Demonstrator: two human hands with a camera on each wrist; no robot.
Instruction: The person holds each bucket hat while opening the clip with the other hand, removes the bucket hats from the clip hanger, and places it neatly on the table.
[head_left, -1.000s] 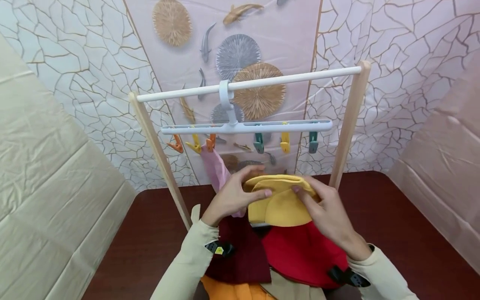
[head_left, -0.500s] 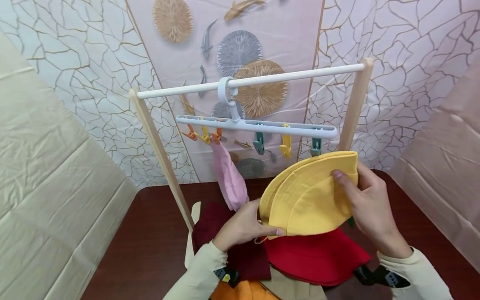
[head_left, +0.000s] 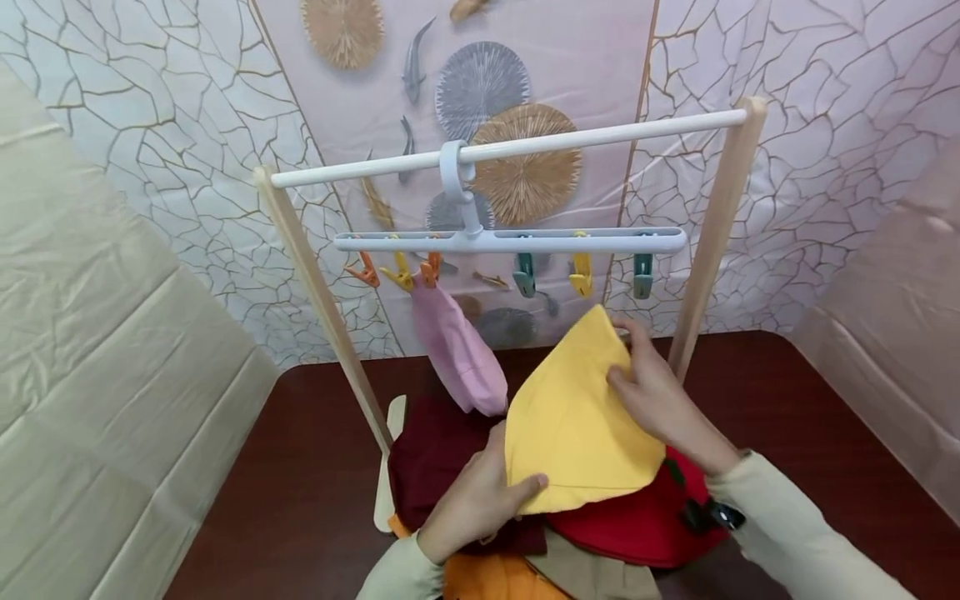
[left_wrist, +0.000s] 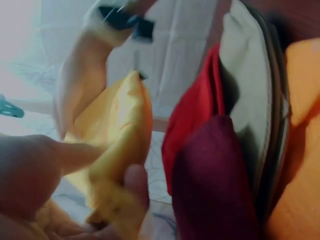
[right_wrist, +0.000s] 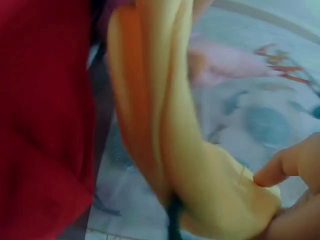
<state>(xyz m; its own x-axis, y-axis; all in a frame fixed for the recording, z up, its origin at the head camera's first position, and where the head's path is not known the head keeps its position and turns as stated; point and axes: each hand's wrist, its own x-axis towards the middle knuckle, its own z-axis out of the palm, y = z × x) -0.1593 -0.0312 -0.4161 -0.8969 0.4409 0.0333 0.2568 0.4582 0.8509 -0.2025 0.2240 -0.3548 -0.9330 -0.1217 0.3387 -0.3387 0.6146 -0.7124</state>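
Both hands hold a folded yellow bucket hat (head_left: pixel 573 421) in front of the rack, one corner pointing up. The left hand (head_left: pixel 474 498) grips its lower left edge, thumb on the near face. At the upper right edge, the right hand (head_left: pixel 658 398) pinches the cloth; the right wrist view shows its fingertips on the yellow fabric (right_wrist: pixel 225 185). A dark green cord (right_wrist: pixel 174 215) hangs from the hat there. Above is a pale blue clip hanger (head_left: pixel 510 242). A pink hat (head_left: pixel 459 354) hangs from its orange clip (head_left: pixel 430 270). The green clip (head_left: pixel 642 275) at the right end holds nothing.
Below the hands lie a maroon hat (head_left: pixel 427 467), a red hat (head_left: pixel 637 525), a beige hat (head_left: pixel 592 571) and an orange one (head_left: pixel 498 579). The rack's wooden posts (head_left: pixel 720 233) stand either side, joined by a white rod (head_left: pixel 600 136).
The yellow hat has been turned between the hands, from a folded half-round to a corner-up position with a broad face showing. The right hand has shifted left; the hanger has swung slightly.
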